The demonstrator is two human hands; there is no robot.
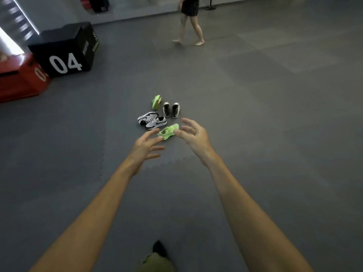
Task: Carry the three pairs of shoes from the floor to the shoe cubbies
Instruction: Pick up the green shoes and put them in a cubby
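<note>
Cut off at the far edge above the waist: a barefoot person [189,20]. Red box [21,79] clipped by the left edge, its number partly hidden. Near green shoe [168,132] partly covered by right hand [193,137] fingertips. Lettering on black shoes [171,109] too small to read.

I'm in a gym / training studio. Evidence: grey interlocking foam mat floor [255,134], black plyo box [64,50] marked "04" next to a red plyo box [21,79] at the left edge, wall mirror [137,4] along the far edge, barefoot person [189,20] walking on the mats.
</note>
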